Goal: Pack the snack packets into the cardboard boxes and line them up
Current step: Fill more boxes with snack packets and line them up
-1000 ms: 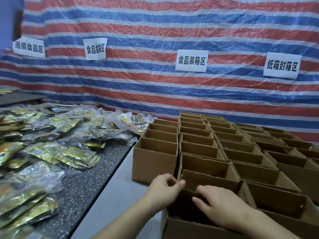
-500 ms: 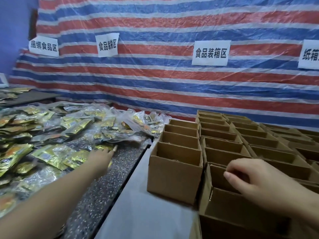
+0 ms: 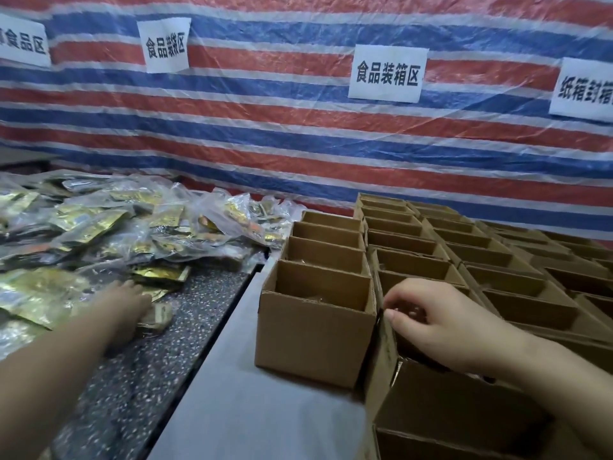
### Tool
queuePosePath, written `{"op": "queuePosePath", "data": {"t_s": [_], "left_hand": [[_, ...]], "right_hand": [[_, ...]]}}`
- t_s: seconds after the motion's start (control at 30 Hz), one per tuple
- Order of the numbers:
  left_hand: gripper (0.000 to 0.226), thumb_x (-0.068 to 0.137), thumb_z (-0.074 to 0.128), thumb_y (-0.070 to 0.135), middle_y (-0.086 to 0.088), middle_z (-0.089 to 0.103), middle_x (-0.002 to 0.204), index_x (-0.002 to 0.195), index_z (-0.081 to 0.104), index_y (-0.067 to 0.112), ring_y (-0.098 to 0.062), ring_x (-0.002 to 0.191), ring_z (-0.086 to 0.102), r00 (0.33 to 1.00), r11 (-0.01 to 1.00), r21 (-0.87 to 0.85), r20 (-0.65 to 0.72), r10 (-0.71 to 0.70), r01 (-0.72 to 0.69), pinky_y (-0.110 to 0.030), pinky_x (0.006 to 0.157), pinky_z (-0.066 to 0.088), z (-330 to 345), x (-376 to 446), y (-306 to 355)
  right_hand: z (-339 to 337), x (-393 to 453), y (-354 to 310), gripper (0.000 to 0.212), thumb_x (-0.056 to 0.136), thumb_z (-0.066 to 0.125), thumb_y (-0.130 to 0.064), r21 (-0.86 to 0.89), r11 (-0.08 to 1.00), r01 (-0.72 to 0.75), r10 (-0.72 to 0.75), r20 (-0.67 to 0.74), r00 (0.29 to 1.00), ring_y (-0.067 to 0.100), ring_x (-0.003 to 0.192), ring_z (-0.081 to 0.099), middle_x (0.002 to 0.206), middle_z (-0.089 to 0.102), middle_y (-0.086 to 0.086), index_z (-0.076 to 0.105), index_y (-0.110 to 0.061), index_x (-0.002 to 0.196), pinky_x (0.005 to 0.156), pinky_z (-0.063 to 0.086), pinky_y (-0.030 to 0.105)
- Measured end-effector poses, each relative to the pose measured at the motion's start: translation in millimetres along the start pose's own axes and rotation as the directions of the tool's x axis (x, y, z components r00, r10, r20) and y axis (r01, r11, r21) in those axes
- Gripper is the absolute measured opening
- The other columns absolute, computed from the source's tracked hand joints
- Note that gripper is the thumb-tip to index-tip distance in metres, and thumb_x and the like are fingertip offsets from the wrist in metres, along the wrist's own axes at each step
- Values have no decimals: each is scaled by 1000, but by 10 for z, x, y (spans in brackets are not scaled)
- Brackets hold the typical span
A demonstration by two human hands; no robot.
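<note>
A heap of gold and clear snack packets [image 3: 99,227] covers the dark speckled table at the left. My left hand [image 3: 127,303] reaches into its near edge and lies on a small packet [image 3: 161,315]; motion blur hides whether the fingers grip it. Rows of open cardboard boxes [image 3: 497,260] stand at the right. My right hand [image 3: 441,323] curls its fingers over the rim of a box [image 3: 386,346] in the second column, right beside the front left box [image 3: 315,340].
The speckled table [image 3: 149,376] meets a lower grey surface [image 3: 248,410] that carries the boxes. A striped red, white and blue tarp [image 3: 298,134] with white paper signs [image 3: 386,73] hangs behind. Another open box [image 3: 464,426] stands closest to me.
My left hand left the box and reached left onto the packets at the pile's edge. My right hand has stayed at the box rim. The camera has come closer.
</note>
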State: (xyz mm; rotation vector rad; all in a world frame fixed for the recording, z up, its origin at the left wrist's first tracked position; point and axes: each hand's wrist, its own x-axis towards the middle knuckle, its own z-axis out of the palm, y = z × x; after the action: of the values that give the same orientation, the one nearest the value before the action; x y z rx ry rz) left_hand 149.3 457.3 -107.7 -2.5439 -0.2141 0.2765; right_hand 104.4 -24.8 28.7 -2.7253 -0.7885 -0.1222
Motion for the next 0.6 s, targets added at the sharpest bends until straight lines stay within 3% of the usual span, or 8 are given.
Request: {"op": "queuePosePath", "data": {"t_s": [0.07,0.17,0.23,0.33,0.4,0.47,0.53,0.6], "left_hand": [[55,82,60,37,0,51,137,134,45,27,-18,127,47,1000,994,-108,-17,4,-5,-32,110,35,-30,-52,30],[41,80,58,47,6,64,112,114,48,27,-14,99,61,989,972,-235,-143,-23,-11,-26,84,49,-224,-204,134],[32,79,55,46,8,62,96,103,47,26,-12,86,60,965,966,-260,-255,-57,-12,-26,69,46,-489,-371,192],[20,78,52,19,10,53,80,97,46,23,-4,69,50,907,922,-386,-398,-137,-30,-20,52,38,-1072,-722,241],[22,81,62,31,10,54,76,94,45,24,-5,65,50,852,859,-505,-485,-198,-88,-20,50,38,-1503,-1052,257],[34,79,68,47,8,58,78,94,44,27,-8,65,56,813,735,-643,-535,-230,-215,-28,51,47,-1923,-1423,289],[33,83,64,49,4,62,81,99,45,28,-13,66,62,820,524,-774,-528,-222,-356,-35,53,53,-2329,-1790,379],[31,87,57,56,6,63,86,103,47,32,-10,72,62,817,326,-828,-536,-215,-457,-28,52,46,-2668,-2077,534]], "right_hand": [[29,4,-23,6,97,56,-45,19,1000,20,-20,1,1000,-16,100,51,99,58,-23,59,-48,101,74,52,14],[25,-28,-99,5,98,56,-45,37,999,24,-24,1,1000,-16,101,49,98,58,-21,59,-47,101,70,52,16],[-13,-70,-169,5,98,56,-45,52,998,18,-18,-2,1000,-13,99,53,99,58,-20,58,-48,101,70,53,17],[-101,-178,-275,8,98,57,-45,82,996,28,-26,-27,999,-5,94,58,101,58,-22,58,-48,106,73,54,19],[-156,-257,-326,16,98,57,-46,110,993,46,-40,-58,998,-5,97,57,105,58,-23,57,-47,113,77,53,18],[-232,-343,-371,38,94,58,-55,213,976,53,-35,-87,996,-7,105,56,115,57,-25,52,-45,130,83,52,17],[-325,-432,-445,72,79,57,-75,365,927,83,-41,-120,992,-6,117,51,130,49,-28,38,-48,143,88,46,15],[-421,-508,-509,98,64,56,-89,510,850,133,-51,-171,984,-3,131,41,145,40,-25,22,-53,149,94,38,14]]}}
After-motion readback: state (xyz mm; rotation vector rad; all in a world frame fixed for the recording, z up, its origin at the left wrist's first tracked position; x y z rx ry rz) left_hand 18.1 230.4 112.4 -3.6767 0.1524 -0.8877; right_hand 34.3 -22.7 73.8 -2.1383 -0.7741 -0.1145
